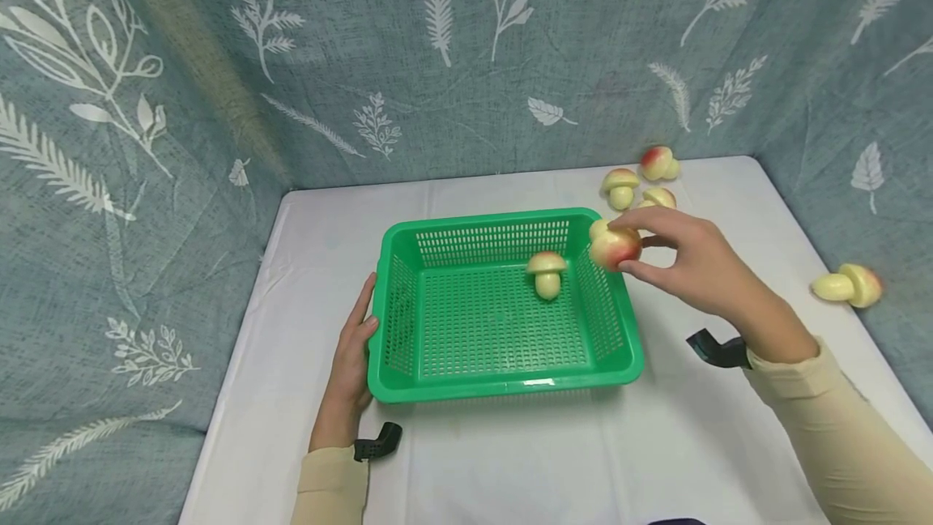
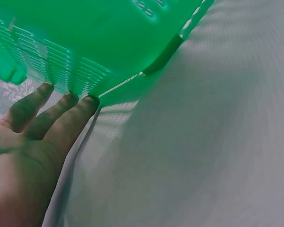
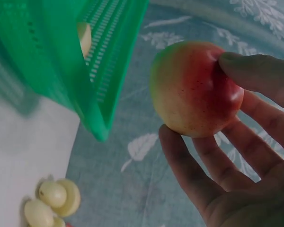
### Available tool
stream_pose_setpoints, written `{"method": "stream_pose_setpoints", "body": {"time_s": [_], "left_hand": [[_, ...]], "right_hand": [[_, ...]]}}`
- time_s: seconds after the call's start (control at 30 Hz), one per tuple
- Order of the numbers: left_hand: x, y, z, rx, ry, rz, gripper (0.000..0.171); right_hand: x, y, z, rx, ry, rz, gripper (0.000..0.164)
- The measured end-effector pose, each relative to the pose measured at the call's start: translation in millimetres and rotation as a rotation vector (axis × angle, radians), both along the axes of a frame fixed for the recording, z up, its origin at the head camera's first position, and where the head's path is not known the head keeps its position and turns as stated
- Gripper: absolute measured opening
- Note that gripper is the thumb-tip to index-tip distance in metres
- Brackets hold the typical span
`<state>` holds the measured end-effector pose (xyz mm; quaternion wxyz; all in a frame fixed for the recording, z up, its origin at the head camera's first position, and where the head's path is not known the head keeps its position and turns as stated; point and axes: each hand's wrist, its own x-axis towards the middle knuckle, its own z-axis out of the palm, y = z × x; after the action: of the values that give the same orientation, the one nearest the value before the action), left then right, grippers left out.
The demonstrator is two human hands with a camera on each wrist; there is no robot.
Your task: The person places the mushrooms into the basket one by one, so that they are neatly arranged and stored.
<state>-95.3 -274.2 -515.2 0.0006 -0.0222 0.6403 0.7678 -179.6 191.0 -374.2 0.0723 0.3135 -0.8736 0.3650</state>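
Note:
A toy mushroom (image 1: 615,246) with a red and yellow cap is pinched between the thumb and fingers of my right hand (image 1: 678,259), over the right rim of the green plastic basket (image 1: 503,389). The right wrist view shows the cap of this held mushroom (image 3: 196,90) close up; its stem is hidden there. My left hand (image 1: 353,359) rests against the basket's left side. Its straight fingers (image 2: 68,123) touch the slotted wall in the left wrist view. One mushroom (image 1: 547,274) stands inside the basket, toward the right, cap up.
Behind the basket's right corner, several mushrooms (image 1: 621,187) are grouped on the white table (image 1: 328,241). Another mushroom (image 1: 849,286) lies on its side by the right table edge. Grey-green cloth (image 1: 466,104) with white leaf prints hangs around the table.

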Motion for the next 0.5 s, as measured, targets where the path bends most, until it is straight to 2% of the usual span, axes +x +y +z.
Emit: {"method": "stream_pose_setpoints", "body": {"time_s": [0.17, 0.3, 0.5], "left_hand": [[0.2, -0.2, -0.3, -0.008, -0.004, 0.002, 0.067], [0.0, -0.8, -0.5, -0.015, -0.002, 0.004, 0.068], [-0.1, -0.3, -0.2, -0.018, -0.003, 0.004, 0.068]], "right_hand": [[2.1, -9.8, -6.5, 0.019, -0.055, 0.053, 0.054], [3.4, -18.9, -12.9, 0.01, -0.061, 0.121, 0.051], [6.1, -25.9, -17.5, 0.016, -0.066, 0.152, 0.05]]}}
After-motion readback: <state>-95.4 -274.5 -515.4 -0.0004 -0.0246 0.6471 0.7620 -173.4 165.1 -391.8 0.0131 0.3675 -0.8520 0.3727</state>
